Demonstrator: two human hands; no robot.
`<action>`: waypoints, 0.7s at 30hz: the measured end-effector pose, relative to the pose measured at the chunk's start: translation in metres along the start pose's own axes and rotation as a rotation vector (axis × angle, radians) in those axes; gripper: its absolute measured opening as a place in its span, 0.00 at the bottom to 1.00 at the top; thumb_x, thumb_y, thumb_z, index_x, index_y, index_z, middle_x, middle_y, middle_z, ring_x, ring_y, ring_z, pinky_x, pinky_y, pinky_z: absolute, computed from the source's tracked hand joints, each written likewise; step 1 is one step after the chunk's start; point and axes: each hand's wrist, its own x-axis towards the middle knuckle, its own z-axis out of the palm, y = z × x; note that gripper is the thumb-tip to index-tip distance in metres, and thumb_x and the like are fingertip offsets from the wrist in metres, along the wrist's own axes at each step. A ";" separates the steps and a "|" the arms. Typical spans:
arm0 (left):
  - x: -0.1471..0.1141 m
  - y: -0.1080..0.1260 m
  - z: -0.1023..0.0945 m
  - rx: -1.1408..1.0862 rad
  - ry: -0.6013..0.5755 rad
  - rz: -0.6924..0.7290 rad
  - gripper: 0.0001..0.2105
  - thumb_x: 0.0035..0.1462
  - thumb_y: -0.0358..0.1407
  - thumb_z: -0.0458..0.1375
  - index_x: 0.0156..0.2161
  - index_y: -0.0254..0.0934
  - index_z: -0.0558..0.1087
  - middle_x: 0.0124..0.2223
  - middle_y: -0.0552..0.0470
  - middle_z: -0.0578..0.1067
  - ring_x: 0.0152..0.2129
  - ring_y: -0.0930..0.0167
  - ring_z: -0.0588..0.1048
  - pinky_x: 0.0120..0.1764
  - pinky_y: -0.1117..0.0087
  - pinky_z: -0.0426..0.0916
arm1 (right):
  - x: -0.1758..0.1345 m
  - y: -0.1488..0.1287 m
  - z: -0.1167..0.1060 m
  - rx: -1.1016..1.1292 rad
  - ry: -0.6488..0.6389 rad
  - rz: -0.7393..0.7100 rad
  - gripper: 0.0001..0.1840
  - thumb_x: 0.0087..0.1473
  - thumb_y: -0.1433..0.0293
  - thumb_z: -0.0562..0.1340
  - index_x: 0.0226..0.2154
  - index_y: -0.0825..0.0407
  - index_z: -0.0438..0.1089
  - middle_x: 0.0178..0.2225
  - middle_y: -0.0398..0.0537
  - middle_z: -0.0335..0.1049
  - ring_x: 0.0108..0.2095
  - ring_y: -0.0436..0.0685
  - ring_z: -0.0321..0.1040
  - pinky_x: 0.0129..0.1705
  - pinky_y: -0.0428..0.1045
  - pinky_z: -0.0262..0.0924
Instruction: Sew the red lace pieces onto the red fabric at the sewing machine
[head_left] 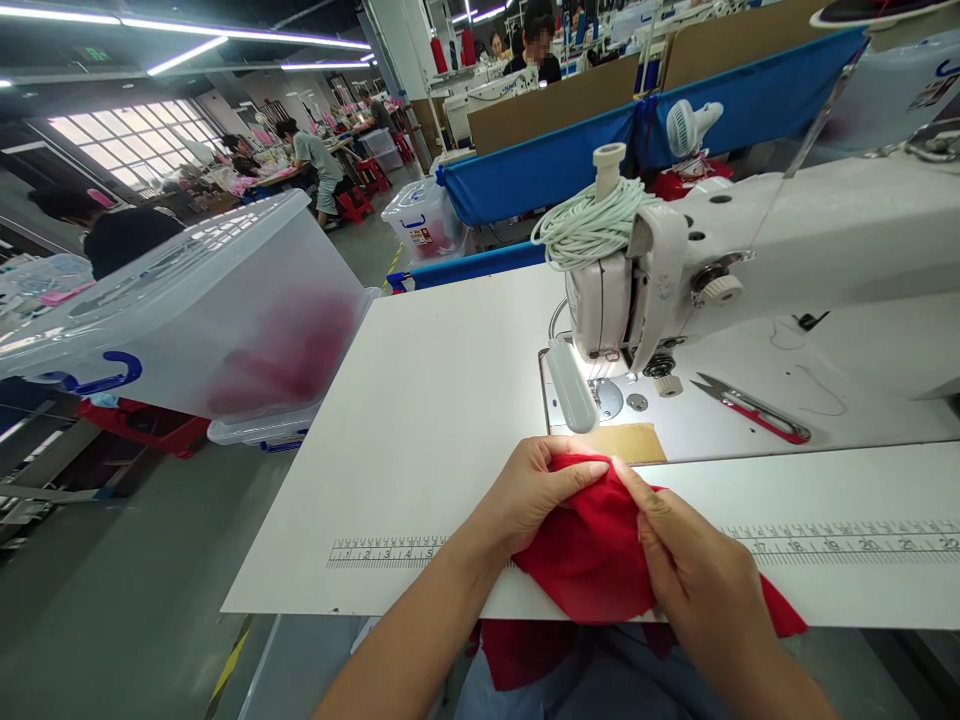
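Observation:
A piece of red fabric (592, 555) hangs from both hands over the front edge of the white sewing table (420, 400). My left hand (536, 490) pinches its top edge between thumb and fingers. Close beside it, my right hand (686, 540) grips the same edge, its lower fingers curled against the cloth. More red cloth drops below the table edge onto the lap. Just beyond the hands stands the white sewing machine (787, 240), its needle area lit over the metal plate (607, 398). A tan patch (626, 443) lies between the plate and my hands.
Red-handled thread snips (754, 408) lie right of the needle. A pale cord bundle (592, 225) hangs on the machine head. A printed ruler (847, 545) runs along the table front. Clear plastic bins (225, 310) stand at left. Other people sit at work farther back.

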 end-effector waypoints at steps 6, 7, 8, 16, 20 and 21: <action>-0.001 0.000 0.002 0.020 -0.020 0.010 0.15 0.49 0.44 0.69 0.28 0.32 0.75 0.27 0.54 0.71 0.24 0.76 0.68 0.28 0.76 0.62 | 0.002 -0.002 -0.002 0.108 0.010 0.045 0.24 0.64 0.73 0.51 0.61 0.45 0.63 0.34 0.44 0.75 0.30 0.50 0.74 0.26 0.41 0.66; -0.001 0.000 0.002 0.029 -0.017 0.016 0.15 0.49 0.44 0.69 0.28 0.32 0.75 0.28 0.53 0.72 0.24 0.76 0.68 0.29 0.76 0.62 | 0.002 -0.001 -0.002 0.106 0.010 0.039 0.24 0.64 0.73 0.52 0.61 0.45 0.63 0.36 0.45 0.76 0.32 0.50 0.75 0.27 0.41 0.67; -0.001 0.000 0.001 0.036 -0.012 0.022 0.15 0.49 0.44 0.69 0.29 0.33 0.75 0.28 0.53 0.72 0.25 0.75 0.69 0.29 0.76 0.63 | 0.003 -0.001 -0.003 0.103 0.011 0.034 0.24 0.64 0.73 0.52 0.60 0.45 0.63 0.37 0.45 0.76 0.34 0.51 0.75 0.28 0.41 0.68; -0.001 -0.001 -0.001 -0.017 0.009 -0.001 0.13 0.49 0.42 0.69 0.30 0.33 0.76 0.28 0.53 0.73 0.24 0.76 0.69 0.29 0.76 0.64 | 0.004 -0.001 -0.003 0.061 0.016 -0.021 0.26 0.63 0.74 0.52 0.63 0.44 0.59 0.35 0.43 0.75 0.31 0.49 0.74 0.26 0.40 0.65; -0.001 0.000 0.000 -0.007 0.027 0.011 0.12 0.49 0.42 0.69 0.29 0.33 0.76 0.26 0.54 0.72 0.23 0.77 0.68 0.29 0.76 0.63 | 0.000 0.000 -0.002 0.043 -0.004 -0.030 0.29 0.62 0.75 0.51 0.64 0.43 0.57 0.25 0.38 0.65 0.21 0.48 0.65 0.23 0.41 0.62; -0.001 0.000 0.000 -0.001 0.033 0.014 0.12 0.49 0.42 0.69 0.29 0.33 0.76 0.27 0.54 0.72 0.23 0.76 0.68 0.29 0.76 0.63 | -0.001 0.000 -0.002 0.037 -0.013 -0.026 0.29 0.62 0.75 0.51 0.64 0.44 0.57 0.24 0.38 0.64 0.21 0.48 0.64 0.23 0.41 0.61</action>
